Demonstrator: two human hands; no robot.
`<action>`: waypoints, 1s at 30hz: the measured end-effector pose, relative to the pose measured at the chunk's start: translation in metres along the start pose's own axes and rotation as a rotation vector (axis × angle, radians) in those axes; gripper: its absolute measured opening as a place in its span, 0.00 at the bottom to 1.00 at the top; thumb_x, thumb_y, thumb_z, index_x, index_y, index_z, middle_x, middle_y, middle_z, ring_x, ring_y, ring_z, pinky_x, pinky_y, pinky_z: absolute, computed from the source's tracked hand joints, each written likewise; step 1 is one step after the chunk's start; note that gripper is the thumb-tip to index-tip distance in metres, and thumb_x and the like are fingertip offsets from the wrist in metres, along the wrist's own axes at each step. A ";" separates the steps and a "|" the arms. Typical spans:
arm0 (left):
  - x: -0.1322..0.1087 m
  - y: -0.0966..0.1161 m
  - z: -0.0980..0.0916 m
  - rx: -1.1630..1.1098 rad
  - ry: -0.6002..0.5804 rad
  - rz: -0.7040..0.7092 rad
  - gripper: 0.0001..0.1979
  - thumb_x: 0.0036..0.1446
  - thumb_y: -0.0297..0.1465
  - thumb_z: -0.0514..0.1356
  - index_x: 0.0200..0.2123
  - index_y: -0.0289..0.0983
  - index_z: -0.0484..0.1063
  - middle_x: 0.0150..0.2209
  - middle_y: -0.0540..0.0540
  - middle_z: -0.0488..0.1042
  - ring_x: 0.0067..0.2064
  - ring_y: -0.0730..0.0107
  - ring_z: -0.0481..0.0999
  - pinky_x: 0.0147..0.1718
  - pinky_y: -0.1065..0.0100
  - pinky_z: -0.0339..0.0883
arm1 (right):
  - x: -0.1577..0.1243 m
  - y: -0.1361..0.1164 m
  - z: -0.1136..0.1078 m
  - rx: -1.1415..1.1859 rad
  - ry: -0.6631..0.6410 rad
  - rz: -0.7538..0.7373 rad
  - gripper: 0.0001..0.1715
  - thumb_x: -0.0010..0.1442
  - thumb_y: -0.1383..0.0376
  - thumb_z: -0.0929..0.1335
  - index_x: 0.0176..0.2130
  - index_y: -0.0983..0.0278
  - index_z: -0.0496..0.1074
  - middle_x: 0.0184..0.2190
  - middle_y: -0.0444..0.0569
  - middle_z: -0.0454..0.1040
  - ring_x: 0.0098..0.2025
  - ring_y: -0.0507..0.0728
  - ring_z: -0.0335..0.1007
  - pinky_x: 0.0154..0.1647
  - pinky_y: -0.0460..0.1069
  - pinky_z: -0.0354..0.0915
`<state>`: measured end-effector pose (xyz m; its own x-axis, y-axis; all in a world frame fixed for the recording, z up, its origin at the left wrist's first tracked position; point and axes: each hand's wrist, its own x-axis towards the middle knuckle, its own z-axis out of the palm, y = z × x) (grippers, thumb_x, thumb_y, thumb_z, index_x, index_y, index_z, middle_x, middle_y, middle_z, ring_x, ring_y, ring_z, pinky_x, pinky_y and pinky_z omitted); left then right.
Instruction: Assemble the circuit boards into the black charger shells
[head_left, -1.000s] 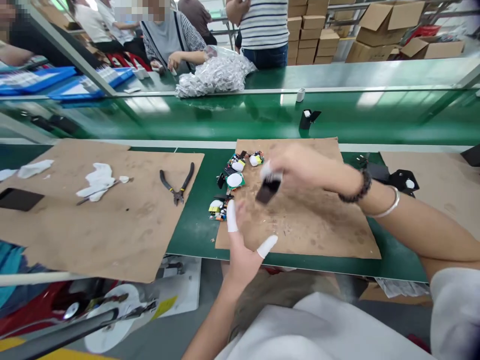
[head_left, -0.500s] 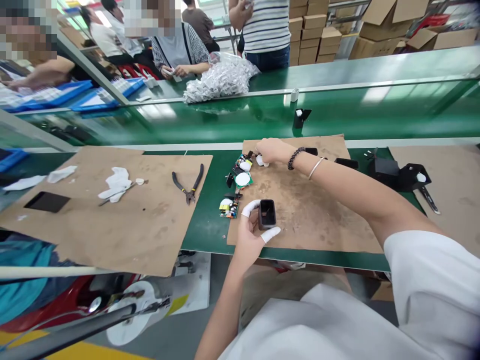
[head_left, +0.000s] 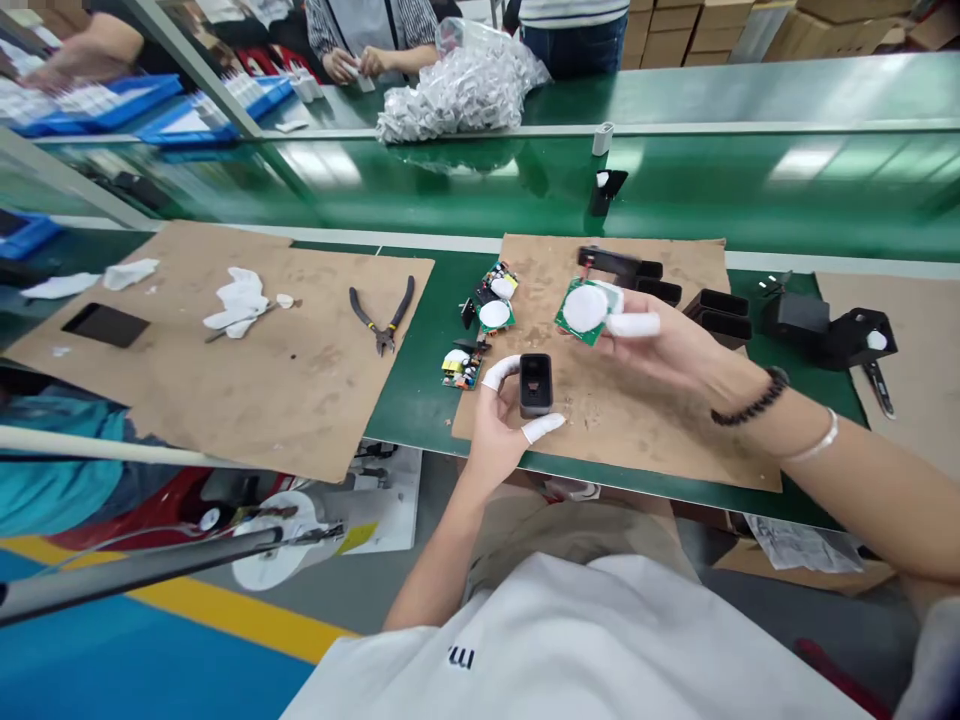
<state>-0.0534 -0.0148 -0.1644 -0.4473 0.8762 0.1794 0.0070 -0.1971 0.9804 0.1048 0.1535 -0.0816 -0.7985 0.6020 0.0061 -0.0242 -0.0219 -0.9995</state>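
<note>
My left hand, with white finger covers on, is closed around a small black plastic housing whose open end faces up. My right hand pinches a green circuit board with a round white pad on it, held above the cardboard and to the right of the housing. A dark part with a red wire shows just behind that board; whether it is joined to it I cannot tell. Left of the hands lie more circuit boards, and one populated board is beside my left fingers.
Several black housings stand at the right of the cardboard sheet. Cutting pliers lie on the left sheet near white cloth scraps. A green conveyor runs behind; a bag of white parts rests beyond, by co-workers.
My right hand has come back from the pile of boards toward the right, bringing a circuit board with it. My left hand still holds the housing. The view has tipped downward.
</note>
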 end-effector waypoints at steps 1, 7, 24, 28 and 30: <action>-0.002 0.003 0.002 0.024 0.000 0.029 0.40 0.42 0.42 0.80 0.55 0.41 0.69 0.57 0.40 0.76 0.56 0.53 0.81 0.56 0.55 0.76 | -0.015 0.001 0.007 0.053 0.029 -0.009 0.21 0.49 0.56 0.78 0.44 0.55 0.79 0.47 0.49 0.83 0.48 0.62 0.81 0.52 0.59 0.78; -0.014 0.030 0.020 0.202 0.049 0.216 0.36 0.45 0.40 0.79 0.56 0.41 0.70 0.53 0.43 0.78 0.52 0.60 0.81 0.55 0.60 0.76 | -0.071 0.002 0.053 0.191 0.233 -0.165 0.33 0.40 0.55 0.85 0.45 0.54 0.79 0.52 0.48 0.83 0.57 0.64 0.80 0.57 0.59 0.78; -0.017 0.054 0.039 0.278 -0.034 0.510 0.34 0.50 0.25 0.73 0.59 0.44 0.69 0.54 0.46 0.76 0.56 0.61 0.79 0.57 0.62 0.75 | -0.097 0.005 0.056 0.129 0.355 -0.355 0.30 0.39 0.56 0.87 0.42 0.51 0.81 0.48 0.49 0.85 0.55 0.68 0.81 0.62 0.66 0.76; -0.017 0.056 0.042 0.279 -0.047 0.532 0.33 0.50 0.25 0.73 0.59 0.44 0.70 0.53 0.45 0.77 0.56 0.60 0.80 0.56 0.62 0.76 | -0.102 0.010 0.058 0.112 0.353 -0.356 0.29 0.42 0.55 0.85 0.44 0.51 0.81 0.49 0.49 0.84 0.57 0.69 0.80 0.61 0.65 0.76; -0.017 0.054 0.042 0.280 -0.051 0.541 0.33 0.50 0.25 0.73 0.59 0.44 0.69 0.53 0.45 0.77 0.56 0.59 0.80 0.56 0.61 0.76 | -0.103 0.010 0.060 0.094 0.335 -0.341 0.30 0.45 0.53 0.84 0.48 0.51 0.81 0.51 0.50 0.83 0.58 0.69 0.79 0.61 0.64 0.76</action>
<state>-0.0077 -0.0221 -0.1106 -0.2717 0.7055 0.6546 0.4595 -0.5025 0.7323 0.1511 0.0433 -0.0906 -0.4989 0.8107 0.3063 -0.3171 0.1582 -0.9351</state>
